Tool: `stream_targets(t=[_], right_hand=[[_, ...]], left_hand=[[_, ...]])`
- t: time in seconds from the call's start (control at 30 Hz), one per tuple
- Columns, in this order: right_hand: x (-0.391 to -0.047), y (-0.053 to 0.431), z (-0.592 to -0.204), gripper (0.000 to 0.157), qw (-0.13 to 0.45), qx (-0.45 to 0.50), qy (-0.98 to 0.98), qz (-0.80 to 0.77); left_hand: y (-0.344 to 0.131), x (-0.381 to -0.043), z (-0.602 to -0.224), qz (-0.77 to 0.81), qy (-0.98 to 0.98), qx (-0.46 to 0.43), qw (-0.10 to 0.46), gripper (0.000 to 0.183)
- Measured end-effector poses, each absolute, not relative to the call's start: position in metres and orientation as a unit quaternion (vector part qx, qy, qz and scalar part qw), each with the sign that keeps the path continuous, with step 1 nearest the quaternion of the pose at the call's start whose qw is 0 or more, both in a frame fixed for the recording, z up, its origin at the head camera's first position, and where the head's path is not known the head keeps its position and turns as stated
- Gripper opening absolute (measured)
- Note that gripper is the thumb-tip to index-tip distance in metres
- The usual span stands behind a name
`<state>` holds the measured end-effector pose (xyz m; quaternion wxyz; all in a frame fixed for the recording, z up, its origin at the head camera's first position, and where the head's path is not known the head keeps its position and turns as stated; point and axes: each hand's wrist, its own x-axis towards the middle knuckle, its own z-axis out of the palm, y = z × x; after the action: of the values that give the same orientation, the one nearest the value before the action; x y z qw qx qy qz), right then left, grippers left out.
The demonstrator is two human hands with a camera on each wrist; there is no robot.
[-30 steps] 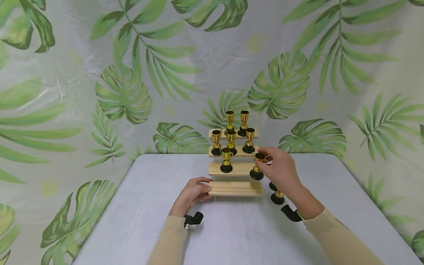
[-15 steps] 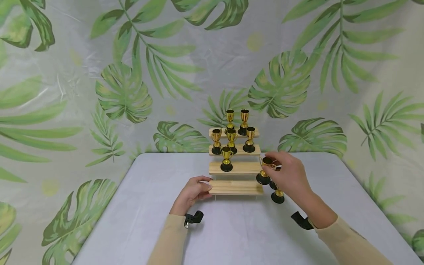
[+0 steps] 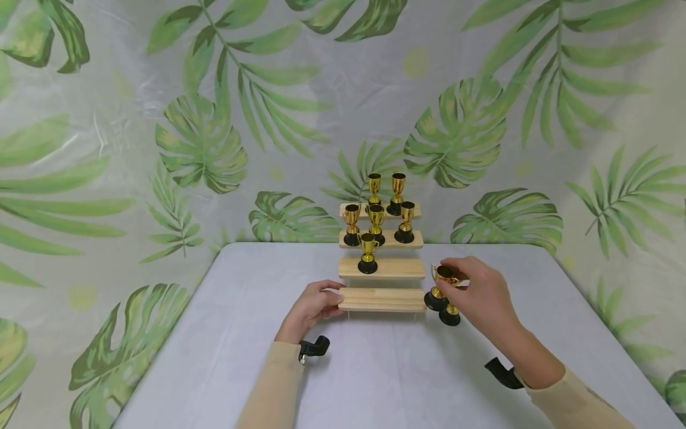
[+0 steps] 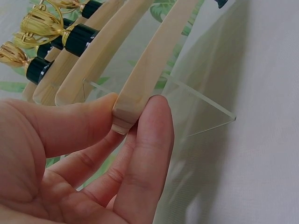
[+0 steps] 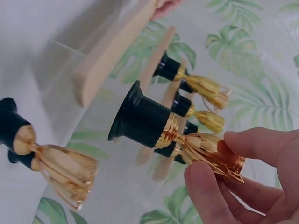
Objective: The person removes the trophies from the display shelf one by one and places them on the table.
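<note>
My right hand pinches a small gold trophy cup by its cup, its black base hanging free. It is held off the right end of a tiered wooden display stand. Thumb and fingers of my left hand grip the left end of the stand's lowest shelf. Two trophies stand on the top shelf and three on the one below. A single trophy occupies the third shelf. The lowest shelf bears none.
On the table to the right of the stand are two more trophies, partly covered by my right hand and the held trophy in the head view. Clear supports hold up the shelves. A leaf-print sheet hangs behind the white table.
My right hand has carried the trophy from beside the third shelf's right end rightward and toward me, over the trophies on the table. My left hand keeps its hold on the lowest shelf.
</note>
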<state>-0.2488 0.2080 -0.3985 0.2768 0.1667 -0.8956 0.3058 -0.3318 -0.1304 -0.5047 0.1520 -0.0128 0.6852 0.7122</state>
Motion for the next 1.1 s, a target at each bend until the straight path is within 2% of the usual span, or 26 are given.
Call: stream_targets(t=[0.63,1.1], right_hand=[[-0.233,0.221,-0.436,0.037,0.251,0.147,-0.91,0.295],[-0.228,0.22,-0.455,0.036,0.226,0.143,-0.916,0.298]], left_hand=[[-0.131,-0.331,-0.501,0.71,0.687,-0.018,0.151,0.036],[-0.133,-0.333,-0.504,0.71,0.687,-0.011,0.155,0.036]])
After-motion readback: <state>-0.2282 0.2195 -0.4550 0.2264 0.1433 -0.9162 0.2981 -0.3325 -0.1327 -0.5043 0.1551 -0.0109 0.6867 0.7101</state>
